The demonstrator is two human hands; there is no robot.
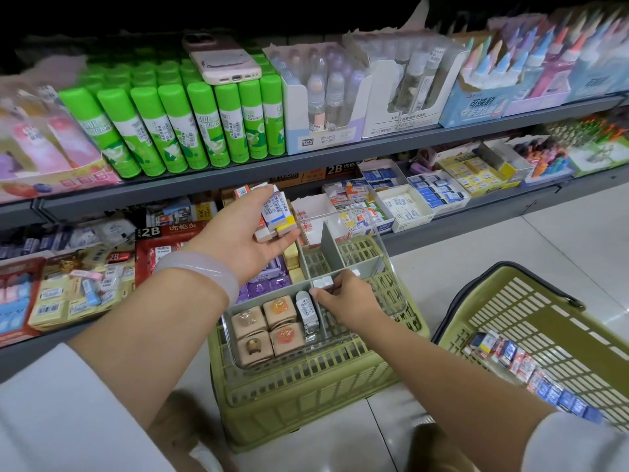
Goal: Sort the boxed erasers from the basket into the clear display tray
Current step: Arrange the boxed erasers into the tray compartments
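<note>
Resting nearest, on an upturned green crate: the clear display tray. Cradling a stack of boxed erasers in the left hand, fingers curled under, ready to feed. Pinching small white erasers at a divider, right hand. More waiting in the basket.

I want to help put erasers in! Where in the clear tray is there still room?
The clear tray has bare room in its far compartments behind the grey divider, and in the near-right one under the right hand. The near-left corner is crowded with four tan boxes. The left hand holds boxed erasers.
</note>
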